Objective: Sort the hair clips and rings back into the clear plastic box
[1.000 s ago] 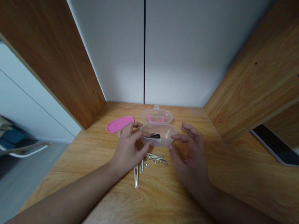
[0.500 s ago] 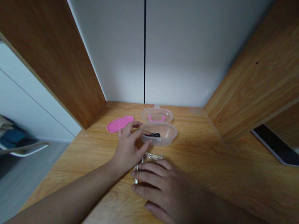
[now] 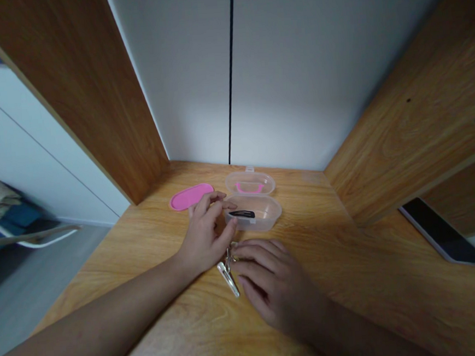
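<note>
A clear plastic box (image 3: 265,219) stands with its hinged lid (image 3: 269,182) laid back; the lid has a pink handle. A black snap hair clip (image 3: 244,214) lies inside the box. My left hand (image 3: 204,227) grips the left end of the box, thumb at the front wall and fingers over the rim beside the black clip. In front of the box, my right hand (image 3: 270,277) has its fingers closed around silver hair clips (image 3: 228,260), partly hidden beneath them. One silver snap clip (image 3: 229,280) lies flat on the table, left of the right fingertips.
A pink oval tray or lid (image 3: 190,197) rests behind my left hand. A dark-screened phone (image 3: 443,230) lies at the right. White panels (image 3: 271,87) rise behind the wooden tabletop (image 3: 184,336), with wooden boards on both sides.
My right hand has shifted right and its fingers have drawn together around the silver clips, uncovering one clip on the table. My left index finger has lifted slightly off the black clip.
</note>
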Available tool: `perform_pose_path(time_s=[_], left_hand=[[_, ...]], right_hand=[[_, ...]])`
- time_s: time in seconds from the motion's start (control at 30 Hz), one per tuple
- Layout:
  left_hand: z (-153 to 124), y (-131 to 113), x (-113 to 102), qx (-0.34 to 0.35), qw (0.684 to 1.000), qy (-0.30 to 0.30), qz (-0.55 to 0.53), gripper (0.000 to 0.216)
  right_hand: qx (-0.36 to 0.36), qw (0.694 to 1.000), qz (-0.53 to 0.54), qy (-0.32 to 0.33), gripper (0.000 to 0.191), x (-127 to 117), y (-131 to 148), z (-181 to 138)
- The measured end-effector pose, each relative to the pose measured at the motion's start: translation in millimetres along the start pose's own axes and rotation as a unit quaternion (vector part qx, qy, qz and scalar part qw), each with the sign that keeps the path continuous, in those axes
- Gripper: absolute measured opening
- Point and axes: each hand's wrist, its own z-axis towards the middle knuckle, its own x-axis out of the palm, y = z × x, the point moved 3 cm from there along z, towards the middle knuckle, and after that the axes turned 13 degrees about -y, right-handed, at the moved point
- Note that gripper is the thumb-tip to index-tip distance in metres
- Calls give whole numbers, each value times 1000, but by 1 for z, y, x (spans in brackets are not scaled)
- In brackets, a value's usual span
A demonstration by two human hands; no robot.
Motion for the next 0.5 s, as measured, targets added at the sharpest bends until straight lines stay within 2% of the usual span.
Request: perform_pose_path(time_s=[0.07, 0.17, 0.5], left_hand=[[0, 0, -1, -2, 1000, -2, -4, 20], [1, 0, -2, -6, 1000, -7, -13, 22], [1, 1, -6, 15, 997, -63, -38, 23]], right_hand=[[50, 998, -35, -28, 26, 0, -6, 0], [88, 993, -72, -26, 28, 3, -12, -1], [96, 992, -70, -33, 21, 4, -16, -3]])
